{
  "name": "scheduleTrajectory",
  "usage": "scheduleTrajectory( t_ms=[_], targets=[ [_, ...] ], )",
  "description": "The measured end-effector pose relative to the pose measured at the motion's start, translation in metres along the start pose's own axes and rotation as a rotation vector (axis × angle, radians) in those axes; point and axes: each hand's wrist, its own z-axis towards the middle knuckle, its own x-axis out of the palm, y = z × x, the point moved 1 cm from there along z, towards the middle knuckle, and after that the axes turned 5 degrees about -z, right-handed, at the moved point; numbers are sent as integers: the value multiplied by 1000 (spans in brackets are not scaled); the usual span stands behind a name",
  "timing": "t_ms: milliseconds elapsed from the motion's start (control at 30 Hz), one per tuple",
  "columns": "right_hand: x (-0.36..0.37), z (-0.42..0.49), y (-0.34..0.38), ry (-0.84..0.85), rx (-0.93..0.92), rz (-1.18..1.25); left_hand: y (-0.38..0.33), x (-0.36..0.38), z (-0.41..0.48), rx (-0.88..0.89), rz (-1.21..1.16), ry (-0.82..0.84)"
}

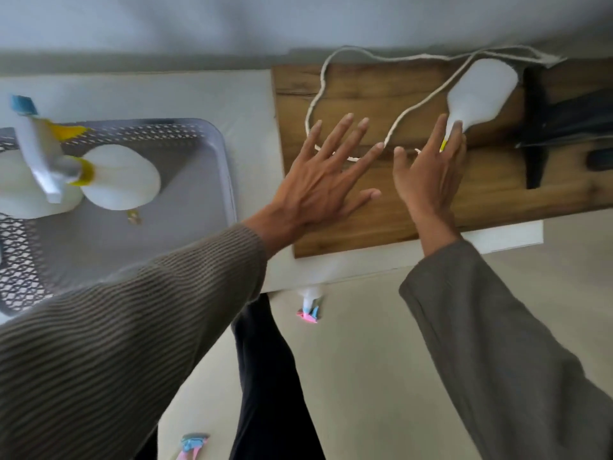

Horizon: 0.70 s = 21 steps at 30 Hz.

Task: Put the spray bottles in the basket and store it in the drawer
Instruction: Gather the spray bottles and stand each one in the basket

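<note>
A grey perforated basket sits at the left on a white top. Two white spray bottles stand in it: one with a yellow collar, and one under a white trigger head with a blue nozzle. A third white spray bottle lies on a wooden board at the right, neck pointing toward me. My right hand reaches its neck, fingers extended and touching the yellow collar, not closed round it. My left hand hovers flat over the board with fingers spread, holding nothing.
A white cord loops across the board. A black object stands at the board's right end. Below the top's edge, a bottle with a pink and blue head lies on the floor, another nearer me. A wall runs behind.
</note>
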Motion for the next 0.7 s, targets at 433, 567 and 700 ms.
scheduleTrajectory(
  t_ms=[433,567,700],
  targets=[
    [38,43,-23,100,105,83,-1,2,22,9,-43,-5],
    [30,26,-18,29,68,211,11,-4,4,-24,-83,-3],
    [5,-21,3,-55,-8,381,27,-16,-19,-61,-101,-40]
  ],
)
